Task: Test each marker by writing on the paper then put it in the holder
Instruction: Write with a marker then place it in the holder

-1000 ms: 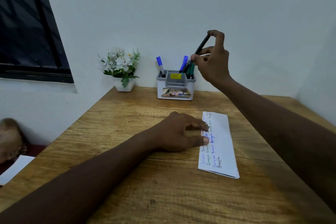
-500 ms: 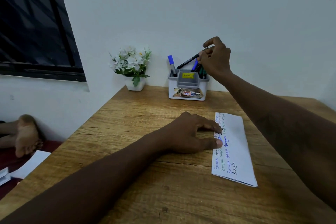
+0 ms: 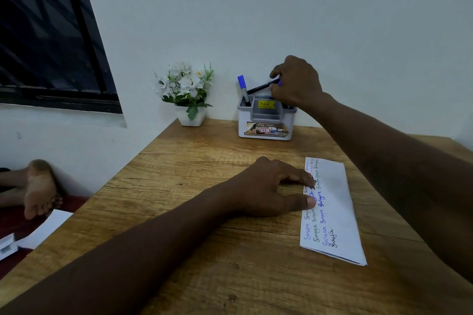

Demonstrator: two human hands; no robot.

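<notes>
Head-view question from A: where is the right hand (image 3: 297, 84)?

B: Raised over the right side of the grey and white plastic holder (image 3: 266, 123). Its fingers are curled, pinching a slim black marker (image 3: 261, 87).

A: How does that marker lie?

B: Almost level, above the holder's rim. Its free end slopes down to the left, towards the holder's left compartment. I cannot tell whether the end inside the grip touches the holder.

A: What already stands in the holder?

B: A blue-capped marker (image 3: 242, 87) stands upright in the left compartment. More markers sit on the right side, mostly hidden behind the hand.

A: And the left hand (image 3: 266, 189)?

B: In front of the holder, palm down on the brown wooden table (image 3: 204, 238). Its fingers are stretched out, with the thumb and fingertips pressing the left edge of a folded white paper (image 3: 332, 207). It holds nothing.

A: Where does the paper lie?

B: Flat, in front of the holder and slightly to its right, well apart from it. Handwritten words in blue, green and black run along its left side.

A: Anything else?

B: Left of the holder, near it by the wall, stands a small white pot of white flowers (image 3: 188, 89).
</notes>
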